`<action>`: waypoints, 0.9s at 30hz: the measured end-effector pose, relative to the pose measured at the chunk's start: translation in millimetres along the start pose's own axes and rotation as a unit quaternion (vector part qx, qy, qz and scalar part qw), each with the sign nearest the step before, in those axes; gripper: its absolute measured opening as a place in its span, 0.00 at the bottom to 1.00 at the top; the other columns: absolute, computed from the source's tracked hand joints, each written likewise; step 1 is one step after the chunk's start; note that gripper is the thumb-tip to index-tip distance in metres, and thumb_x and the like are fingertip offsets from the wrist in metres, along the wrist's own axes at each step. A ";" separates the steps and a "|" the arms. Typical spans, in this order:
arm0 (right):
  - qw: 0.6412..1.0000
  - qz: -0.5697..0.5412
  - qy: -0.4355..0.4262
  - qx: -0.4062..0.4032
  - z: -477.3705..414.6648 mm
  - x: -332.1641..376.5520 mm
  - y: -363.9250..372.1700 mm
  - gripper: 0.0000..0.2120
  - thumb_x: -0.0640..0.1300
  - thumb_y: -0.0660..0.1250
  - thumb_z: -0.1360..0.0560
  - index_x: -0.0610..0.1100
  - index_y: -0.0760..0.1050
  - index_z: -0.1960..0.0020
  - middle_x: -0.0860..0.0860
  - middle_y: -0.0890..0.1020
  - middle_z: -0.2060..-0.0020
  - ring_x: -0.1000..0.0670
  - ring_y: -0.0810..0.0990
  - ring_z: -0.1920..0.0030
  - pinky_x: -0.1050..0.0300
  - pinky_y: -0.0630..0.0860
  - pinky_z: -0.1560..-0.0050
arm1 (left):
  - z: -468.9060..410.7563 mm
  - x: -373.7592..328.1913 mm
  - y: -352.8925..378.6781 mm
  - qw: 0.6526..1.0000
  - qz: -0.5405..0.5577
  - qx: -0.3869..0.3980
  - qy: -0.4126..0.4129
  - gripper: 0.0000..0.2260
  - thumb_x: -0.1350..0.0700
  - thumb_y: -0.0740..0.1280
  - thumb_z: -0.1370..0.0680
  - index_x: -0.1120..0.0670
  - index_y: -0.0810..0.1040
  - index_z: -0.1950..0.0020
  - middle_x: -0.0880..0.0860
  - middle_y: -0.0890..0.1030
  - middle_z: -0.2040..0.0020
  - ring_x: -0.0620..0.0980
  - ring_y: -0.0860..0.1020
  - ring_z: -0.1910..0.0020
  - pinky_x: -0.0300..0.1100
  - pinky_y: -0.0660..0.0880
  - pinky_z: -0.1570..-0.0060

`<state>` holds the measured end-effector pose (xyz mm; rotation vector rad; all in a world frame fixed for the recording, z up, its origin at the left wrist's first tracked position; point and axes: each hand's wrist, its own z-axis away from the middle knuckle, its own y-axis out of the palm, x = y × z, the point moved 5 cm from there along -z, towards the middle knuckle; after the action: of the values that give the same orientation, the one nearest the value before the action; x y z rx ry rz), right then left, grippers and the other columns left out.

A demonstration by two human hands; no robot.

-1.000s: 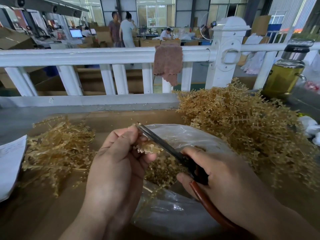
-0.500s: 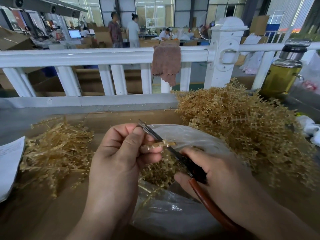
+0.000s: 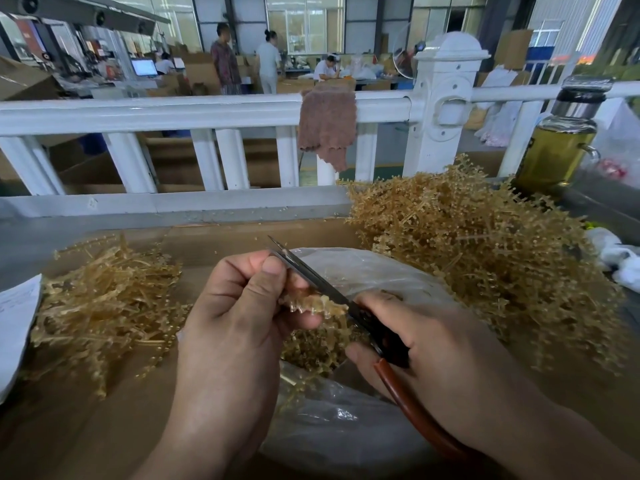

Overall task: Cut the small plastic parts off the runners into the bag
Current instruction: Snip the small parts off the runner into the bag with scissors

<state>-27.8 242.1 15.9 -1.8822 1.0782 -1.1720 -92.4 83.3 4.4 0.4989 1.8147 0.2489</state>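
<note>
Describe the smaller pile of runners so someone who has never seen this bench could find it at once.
Start at the white railing across the back and drop to the cardboard below it. Left of the left hand, beside a white sheet, lies the small pile. Unlike the tall, bushy big pile on the right, it is low, sparse and mostly bare sticks.

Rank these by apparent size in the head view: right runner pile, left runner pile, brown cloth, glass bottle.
1. right runner pile
2. left runner pile
3. glass bottle and brown cloth look alike, so unranked.
</note>
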 end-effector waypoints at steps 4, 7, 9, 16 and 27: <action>1.000 -0.008 0.004 0.012 -0.1 -0.5 0.4 0.16 0.64 0.58 0.26 0.56 0.74 0.47 0.61 0.73 0.72 0.59 0.76 0.68 0.68 0.66 0.71 | 0.6 0.7 1.1 1.000 0.008 0.003 -0.014 0.09 0.52 0.69 0.23 0.46 0.82 0.63 0.53 0.81 0.61 0.50 0.79 0.63 0.40 0.77 0.67; 1.000 -0.008 -0.001 0.006 -0.5 1.5 -0.9 0.15 0.62 0.58 0.25 0.54 0.76 0.48 0.61 0.75 0.71 0.59 0.77 0.67 0.70 0.66 0.71 | 0.4 2.0 1.3 1.000 0.013 -0.003 -0.014 0.09 0.53 0.70 0.22 0.47 0.82 0.63 0.54 0.81 0.61 0.51 0.79 0.63 0.40 0.77 0.67; 1.000 -0.006 -0.003 0.002 -0.1 2.1 -1.2 0.16 0.61 0.57 0.25 0.54 0.77 0.48 0.61 0.76 0.72 0.59 0.77 0.68 0.71 0.65 0.72 | 0.4 2.6 2.3 1.000 0.023 -0.003 -0.014 0.08 0.53 0.67 0.25 0.47 0.83 0.63 0.54 0.81 0.62 0.51 0.79 0.64 0.40 0.77 0.67; 1.000 -0.004 -0.004 -0.009 -0.4 2.9 -1.7 0.16 0.62 0.58 0.25 0.53 0.77 0.49 0.61 0.74 0.73 0.59 0.76 0.70 0.71 0.64 0.73 | 0.3 4.9 4.5 0.999 0.047 -0.008 -0.021 0.11 0.56 0.65 0.24 0.48 0.82 0.65 0.55 0.80 0.63 0.50 0.77 0.68 0.39 0.76 0.69; 1.000 -0.004 -0.009 0.000 0.2 2.9 -2.9 0.17 0.60 0.58 0.24 0.52 0.79 0.49 0.59 0.76 0.72 0.56 0.78 0.69 0.67 0.70 0.71 | 2.5 5.0 5.1 0.998 0.048 -0.019 -0.029 0.11 0.55 0.66 0.25 0.48 0.82 0.65 0.54 0.80 0.64 0.50 0.77 0.68 0.39 0.77 0.69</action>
<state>-26.0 240.8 19.4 -1.8958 1.0628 -1.1576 -90.1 89.9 1.5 0.5620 1.7289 0.3297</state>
